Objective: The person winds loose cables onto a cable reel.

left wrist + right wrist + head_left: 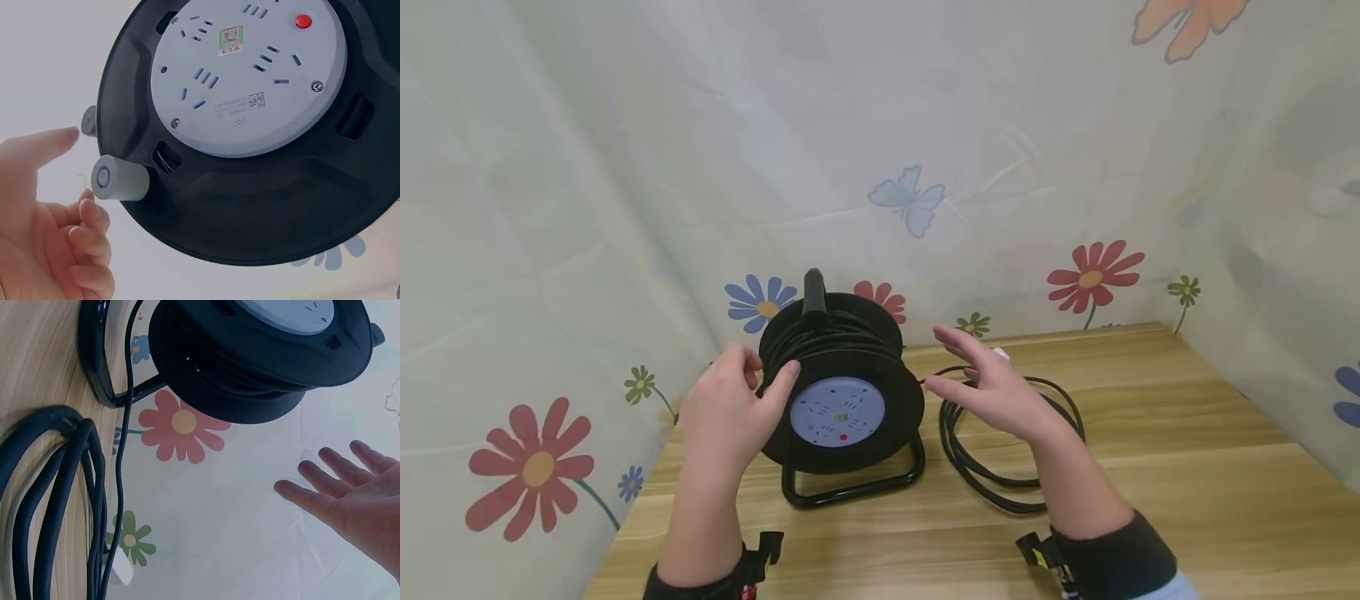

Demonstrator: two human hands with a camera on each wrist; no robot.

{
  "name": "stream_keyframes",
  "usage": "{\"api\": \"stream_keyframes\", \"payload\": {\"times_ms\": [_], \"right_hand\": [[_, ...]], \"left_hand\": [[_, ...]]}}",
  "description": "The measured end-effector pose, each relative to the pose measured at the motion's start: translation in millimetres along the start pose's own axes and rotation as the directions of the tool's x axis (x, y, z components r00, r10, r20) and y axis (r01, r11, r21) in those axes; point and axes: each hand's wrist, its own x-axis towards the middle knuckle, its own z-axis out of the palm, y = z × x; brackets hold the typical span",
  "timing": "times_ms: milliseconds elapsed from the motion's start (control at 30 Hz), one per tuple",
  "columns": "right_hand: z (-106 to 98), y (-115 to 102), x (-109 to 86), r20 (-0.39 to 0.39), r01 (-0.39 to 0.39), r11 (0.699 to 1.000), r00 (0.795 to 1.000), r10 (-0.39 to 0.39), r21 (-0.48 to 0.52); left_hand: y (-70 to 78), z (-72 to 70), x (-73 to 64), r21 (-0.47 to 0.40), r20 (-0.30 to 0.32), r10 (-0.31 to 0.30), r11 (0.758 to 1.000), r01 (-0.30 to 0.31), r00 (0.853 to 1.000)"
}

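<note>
A black cable reel (904, 417) stands on its tubular stand (850, 493), wound with black cable (842, 329). Its front carries a pale blue-grey socket panel (811, 410) with a red button (303, 22). My left hand (722, 412) is at the reel's left edge, thumb extended and fingers loosely bent. In the left wrist view, the thumb and fingers are beside a grey knob (125, 179) without gripping it; whether a fingertip touches it I cannot tell. My right hand (1000, 396) hovers right of the reel, fingers extended, holding nothing. Below it lies a loose coil of black cable (957, 454).
The wooden table (1157, 442) carries the reel and the coil. A white piece (123, 567), perhaps the plug, lies by the coil. A cloth (790, 167) printed with flowers and butterflies hangs behind and at both sides. The reel's carrying handle (814, 300) sticks up at the top.
</note>
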Motion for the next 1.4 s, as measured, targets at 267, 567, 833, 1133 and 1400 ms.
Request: {"api": "stream_keyframes", "payload": {"times_ms": [267, 567, 833, 1133, 1400], "right_hand": [[2.4, 38.9, 3.5, 0.039, -0.031, 0.996, 0.999, 0.034, -0.083], [1.6, 57.3, -7.4, 0.18, -0.063, 0.954, 0.976, 0.119, -0.292], [-3.1, 63.6, -18.4, 0.27, -0.036, 0.866, 0.943, 0.194, -0.498], [-11.8, 70.1, -37.5, 0.353, -0.042, 0.836, 0.894, 0.276, -0.548], [2.1, 88.5, -48.2, 0.418, -0.036, 0.761, 0.818, 0.395, -0.648]], "left_hand": [[-11.7, 0.1, -12.9, 0.124, 0.1, -0.077, 0.99, 0.065, 0.992], [-20.5, 7.4, -24.3, 0.131, 0.167, -0.093, 0.989, 0.072, 0.982], [-16.7, 7.6, -19.7, 0.123, 0.202, -0.102, 0.989, 0.078, 0.974], [-12.6, 10.0, -18.5, 0.117, 0.21, -0.115, 0.989, 0.092, 0.971], [-12.2, 10.5, -17.7, 0.117, 0.211, -0.125, 0.988, 0.102, 0.969]]}}
